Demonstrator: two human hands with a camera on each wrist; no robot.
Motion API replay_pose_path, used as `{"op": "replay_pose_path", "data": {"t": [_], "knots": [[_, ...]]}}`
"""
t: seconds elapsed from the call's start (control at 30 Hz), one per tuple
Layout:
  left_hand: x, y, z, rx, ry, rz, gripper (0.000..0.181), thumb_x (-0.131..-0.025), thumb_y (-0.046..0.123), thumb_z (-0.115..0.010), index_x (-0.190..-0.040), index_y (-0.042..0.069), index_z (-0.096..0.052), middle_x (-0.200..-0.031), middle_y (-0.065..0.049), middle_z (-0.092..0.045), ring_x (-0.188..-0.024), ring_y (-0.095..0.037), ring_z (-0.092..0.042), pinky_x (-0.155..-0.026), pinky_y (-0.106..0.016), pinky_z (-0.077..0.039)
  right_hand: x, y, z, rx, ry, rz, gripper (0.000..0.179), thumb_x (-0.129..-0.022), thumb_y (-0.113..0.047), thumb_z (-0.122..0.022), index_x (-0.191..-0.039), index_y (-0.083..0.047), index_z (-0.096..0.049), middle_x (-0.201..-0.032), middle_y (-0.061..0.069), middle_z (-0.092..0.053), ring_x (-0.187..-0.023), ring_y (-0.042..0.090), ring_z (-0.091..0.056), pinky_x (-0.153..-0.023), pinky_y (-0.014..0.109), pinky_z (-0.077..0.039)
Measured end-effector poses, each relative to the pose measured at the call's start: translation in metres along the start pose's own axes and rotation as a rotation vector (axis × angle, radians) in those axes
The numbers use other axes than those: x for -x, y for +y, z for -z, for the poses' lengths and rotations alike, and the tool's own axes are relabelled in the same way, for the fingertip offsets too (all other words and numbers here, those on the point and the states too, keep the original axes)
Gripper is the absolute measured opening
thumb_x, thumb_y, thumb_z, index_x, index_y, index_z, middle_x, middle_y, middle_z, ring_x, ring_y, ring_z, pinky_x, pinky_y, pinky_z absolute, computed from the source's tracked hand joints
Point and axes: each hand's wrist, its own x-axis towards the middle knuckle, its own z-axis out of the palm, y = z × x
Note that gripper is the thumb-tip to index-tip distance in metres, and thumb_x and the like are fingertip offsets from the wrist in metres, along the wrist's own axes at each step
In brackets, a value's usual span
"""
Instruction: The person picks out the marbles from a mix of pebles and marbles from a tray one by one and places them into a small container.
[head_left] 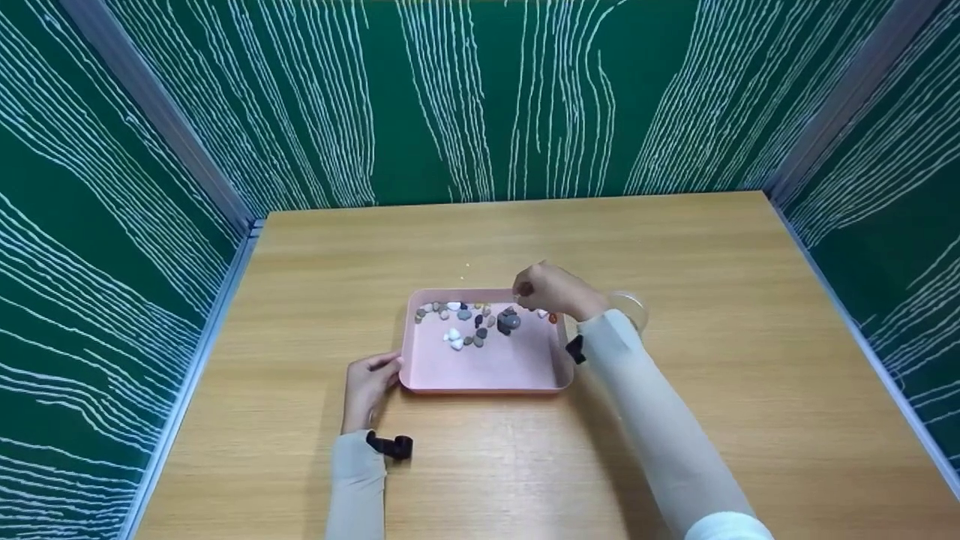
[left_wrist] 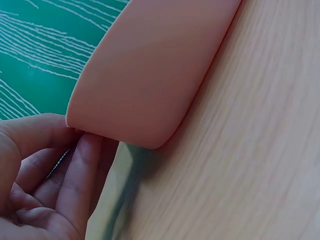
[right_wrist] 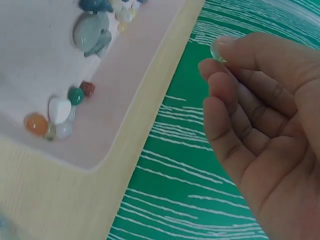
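A pink tray lies on the table, with pebbles of several colours along its far side and middle. At its near left corner my left hand grips the rim; in the left wrist view the thumb and a finger pinch the tray wall. My right hand hovers over the tray's far edge. Between its thumb and index finger it pinches a small clear, greenish stone, best seen in the right wrist view. Below that hand lie an orange stone, a white stone and a green one.
A clear round dish stands right of the tray, partly hidden by my right forearm. Two tiny pale bits lie on the wooden table beyond the tray. Green panels with white lines enclose the table's back and sides.
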Motion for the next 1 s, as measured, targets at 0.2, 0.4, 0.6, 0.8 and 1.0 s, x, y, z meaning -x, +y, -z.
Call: {"op": "replay_pose_path", "data": {"t": [0.2, 0.4, 0.6, 0.8, 1.0], "knots": [[-0.001, 0.000, 0.001, 0.006, -0.015, -0.010, 0.027, -0.084, -0.005, -0.066, -0.110, -0.014, -0.064, -0.108, -0.025, -0.068, -0.085, -0.015, -0.067, -0.077, -0.025, -0.058, 0.014, 0.011, 0.010, -0.050, 0.011, -0.012, 0.019, -0.088, -0.009, -0.067, -0.107, -0.007, -0.071, -0.099, 0.010, -0.071, -0.081, 0.021, -0.067, -0.075, 0.033, -0.059], [0.001, 0.000, 0.001, 0.054, -0.021, -0.058, 0.020, -0.082, -0.006, -0.067, -0.101, -0.012, -0.069, -0.095, -0.015, -0.072, -0.080, -0.013, -0.067, -0.073, -0.022, -0.058, 0.031, 0.029, 0.020, -0.022, 0.064, -0.005, 0.020, -0.088, -0.008, -0.066, -0.107, -0.006, -0.071, -0.101, 0.012, -0.072, -0.089, 0.024, -0.068, -0.085, 0.039, -0.057], [0.001, -0.001, 0.001, 0.054, -0.014, -0.010, 0.027, -0.084, -0.008, -0.064, -0.110, -0.017, -0.063, -0.102, -0.020, -0.070, -0.082, -0.013, -0.067, -0.075, -0.023, -0.058, 0.045, 0.050, 0.026, -0.032, 0.080, -0.059, 0.020, -0.088, -0.009, -0.065, -0.107, -0.006, -0.071, -0.103, 0.013, -0.071, -0.089, 0.025, -0.068, -0.082, 0.040, -0.058], [0.000, -0.001, 0.001, 0.042, -0.016, 0.008, 0.029, -0.084, -0.007, -0.064, -0.111, -0.017, -0.062, -0.100, -0.018, -0.070, -0.082, -0.014, -0.067, -0.075, -0.023, -0.058, 0.057, 0.069, 0.031, -0.038, 0.079, -0.069, 0.018, -0.089, -0.010, -0.064, -0.106, -0.005, -0.071, -0.102, 0.014, -0.071, -0.086, 0.024, -0.067, -0.079, 0.040, -0.059], [0.000, -0.001, 0.002, 0.039, -0.020, -0.004, 0.029, -0.084, -0.007, -0.064, -0.111, -0.017, -0.062, -0.104, -0.021, -0.069, -0.083, -0.014, -0.067, -0.076, -0.023, -0.058, 0.068, 0.085, 0.034, -0.046, 0.062, -0.095, 0.017, -0.089, -0.008, -0.064, -0.104, -0.005, -0.071, -0.102, 0.014, -0.071, -0.085, 0.022, -0.067, -0.080, 0.041, -0.059]]}}
